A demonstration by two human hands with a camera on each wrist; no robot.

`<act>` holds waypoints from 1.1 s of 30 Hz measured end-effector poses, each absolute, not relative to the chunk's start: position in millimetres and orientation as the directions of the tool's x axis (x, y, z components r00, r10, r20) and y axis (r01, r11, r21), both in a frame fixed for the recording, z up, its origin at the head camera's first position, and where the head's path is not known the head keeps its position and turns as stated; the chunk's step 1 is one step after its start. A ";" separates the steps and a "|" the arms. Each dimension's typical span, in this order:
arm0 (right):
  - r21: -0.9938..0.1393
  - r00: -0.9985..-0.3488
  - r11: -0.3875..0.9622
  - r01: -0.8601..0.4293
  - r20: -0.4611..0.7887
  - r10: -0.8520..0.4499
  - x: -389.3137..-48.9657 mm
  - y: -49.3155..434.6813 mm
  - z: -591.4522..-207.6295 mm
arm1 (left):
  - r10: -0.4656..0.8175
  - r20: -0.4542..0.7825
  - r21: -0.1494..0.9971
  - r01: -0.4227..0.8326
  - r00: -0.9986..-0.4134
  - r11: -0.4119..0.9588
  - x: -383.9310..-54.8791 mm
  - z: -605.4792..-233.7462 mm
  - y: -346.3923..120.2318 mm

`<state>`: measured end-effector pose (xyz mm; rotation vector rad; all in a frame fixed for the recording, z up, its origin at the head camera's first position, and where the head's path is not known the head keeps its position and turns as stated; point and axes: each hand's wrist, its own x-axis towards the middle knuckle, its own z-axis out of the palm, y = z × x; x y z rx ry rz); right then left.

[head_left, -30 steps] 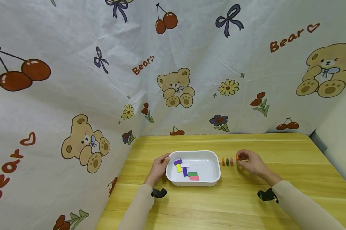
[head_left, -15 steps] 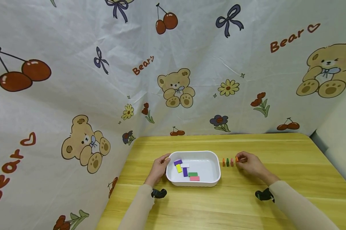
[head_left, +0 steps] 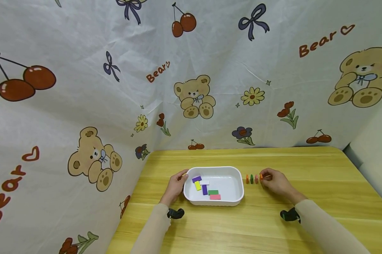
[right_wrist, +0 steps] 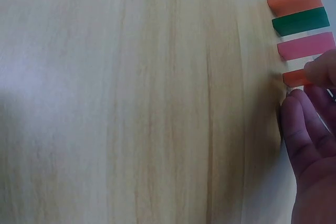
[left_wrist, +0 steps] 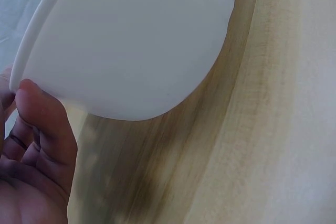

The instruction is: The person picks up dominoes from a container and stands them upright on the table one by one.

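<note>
My left hand (head_left: 174, 187) holds the left end of a white plastic basin (head_left: 214, 203), thumb and fingers pinching its rim in the left wrist view. My right hand (head_left: 277, 182) pinches an orange domino (right_wrist: 294, 78) between thumb and fingertips, upright at the right end of a short row. Beside it stand a pink domino (right_wrist: 306, 46), a green domino (right_wrist: 301, 22) and another orange domino (right_wrist: 295, 1), all upright with small gaps between them. The row lies just right of the basin.
Inside the basin lie several loose dominoes: purple (head_left: 196, 179), yellow (head_left: 197, 185), white (head_left: 204, 182), green (head_left: 213, 192) and pink (head_left: 215, 197). Everything rests on a wooden table (head_left: 216, 229). A bear-printed cloth (head_left: 222, 63) hangs behind and at the left.
My right hand has moved slightly left and down with the orange domino, bringing it close to the pink one in the row. The left hand has stayed on the basin.
</note>
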<state>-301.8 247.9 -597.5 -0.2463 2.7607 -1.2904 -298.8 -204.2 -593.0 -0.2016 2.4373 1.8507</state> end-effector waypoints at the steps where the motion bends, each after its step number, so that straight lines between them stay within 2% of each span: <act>1: -0.767 -0.984 0.632 -0.112 -0.006 -0.181 -301.9 247.8 -597.5 | -0.059 -0.138 0.953 -0.148 -0.989 0.264 -298.7 -592.9 -203.9; 33: -0.748 -0.985 0.658 -0.089 -0.032 -0.169 -294.3 250.9 -596.6 | -0.046 -0.142 0.956 -0.149 -0.989 0.252 -298.9 -592.8 -203.3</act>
